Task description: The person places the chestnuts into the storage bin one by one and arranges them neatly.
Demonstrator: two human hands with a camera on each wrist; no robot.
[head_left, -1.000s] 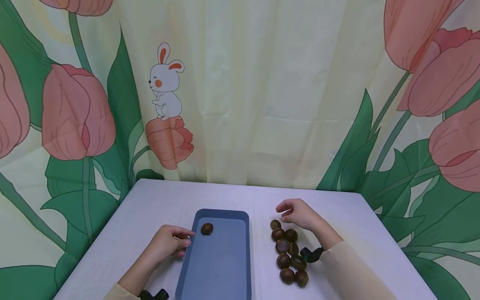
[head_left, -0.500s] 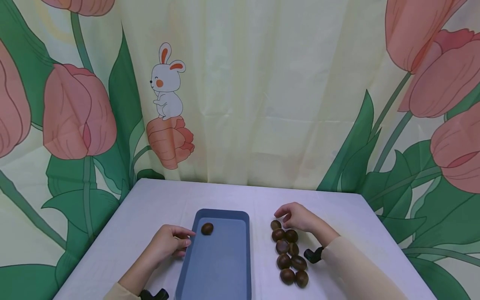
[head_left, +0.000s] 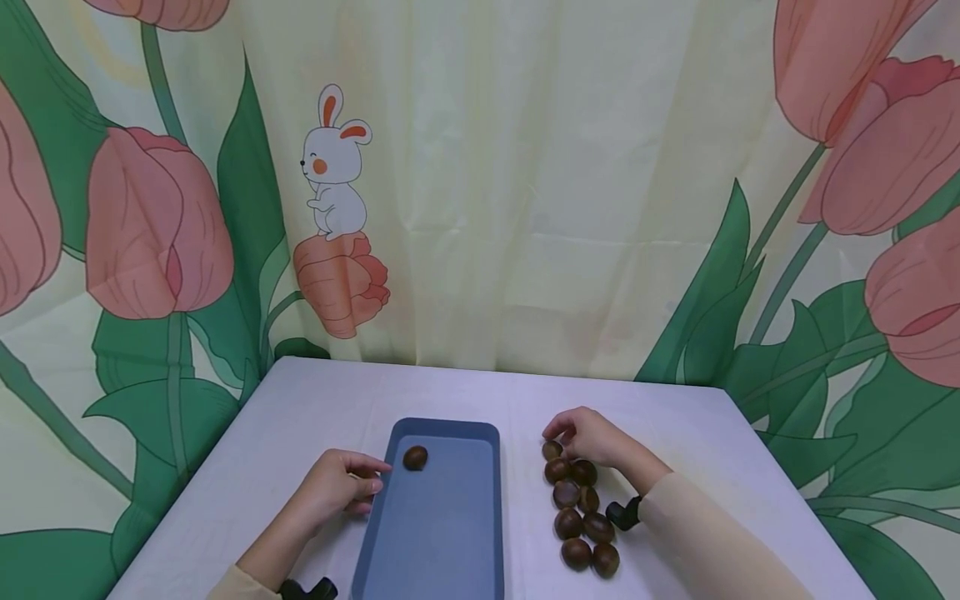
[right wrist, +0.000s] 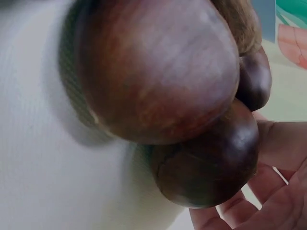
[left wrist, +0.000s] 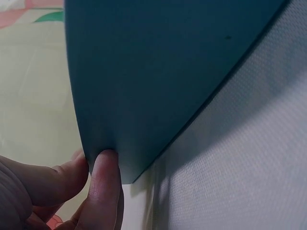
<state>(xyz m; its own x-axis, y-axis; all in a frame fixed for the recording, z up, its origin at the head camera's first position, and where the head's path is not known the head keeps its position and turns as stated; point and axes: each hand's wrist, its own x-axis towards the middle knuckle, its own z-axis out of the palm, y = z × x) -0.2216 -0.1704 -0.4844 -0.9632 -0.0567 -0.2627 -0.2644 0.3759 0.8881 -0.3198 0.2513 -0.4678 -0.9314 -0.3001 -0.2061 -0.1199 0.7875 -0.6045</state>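
A blue-grey rectangular tray (head_left: pixel 442 533) lies on the table with one brown chestnut (head_left: pixel 415 457) near its far left corner. At the tray's left side, my left hand (head_left: pixel 337 485) pinches the wall, a finger over the rim; in the left wrist view a fingertip (left wrist: pixel 104 165) presses the outer face. Right of the tray, several chestnuts (head_left: pixel 567 523) sit in a loose double row. My right hand (head_left: pixel 592 435) is at the row's far end, fingers around the farthest chestnut (head_left: pixel 552 450). Nearer chestnuts (right wrist: pixel 158 72) hide its fingertips in the right wrist view, so its grip is unclear.
A white cloth covers the table (head_left: pixel 330 392). Behind it hangs a curtain (head_left: pixel 517 208) printed with tulips and a rabbit. Dark wrist devices (head_left: pixel 624 512) sit at both sleeves, the right one close beside the chestnut row.
My right hand has come down and slightly left and nearer, from beyond the row to the farthest chestnut. My left hand, the tray and the chestnuts have stayed in place.
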